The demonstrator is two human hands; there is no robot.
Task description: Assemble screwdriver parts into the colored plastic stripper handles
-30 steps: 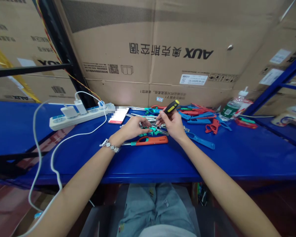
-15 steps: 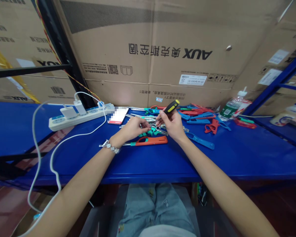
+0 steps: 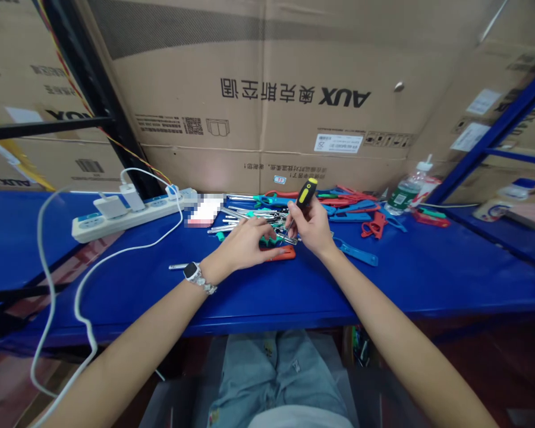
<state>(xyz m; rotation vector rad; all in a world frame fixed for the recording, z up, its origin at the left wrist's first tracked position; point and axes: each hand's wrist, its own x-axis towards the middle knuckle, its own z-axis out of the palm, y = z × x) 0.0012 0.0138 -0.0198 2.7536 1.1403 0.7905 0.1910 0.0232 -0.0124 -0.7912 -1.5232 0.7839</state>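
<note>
My right hand [image 3: 311, 224] is closed round a yellow and black screwdriver [image 3: 307, 194], its handle tilted up and its shaft partly hidden by the fingers. My left hand [image 3: 248, 242] is palm down with its fingers apart over an orange lighter body [image 3: 286, 252], the thumb at its upper edge. The rest of that body is hidden under the hand, and its metal tube [image 3: 178, 267] shows left of the wrist. Behind and between both hands lies a heap of metal tubes [image 3: 232, 224] with green parts.
Blue and red plastic casings [image 3: 354, 215] lie to the right, with a single blue casing [image 3: 359, 254] nearer. A green-labelled bottle [image 3: 405, 193] stands behind them. At the left are a white power strip [image 3: 134, 215] and cables. A cardboard box [image 3: 267, 142] rises behind the table [image 3: 267, 300].
My left hand has opened from its pinch and come down and nearer, onto the orange lighter body. The screwdriver stands more upright in my right hand. The whole view has shifted slightly.
</note>
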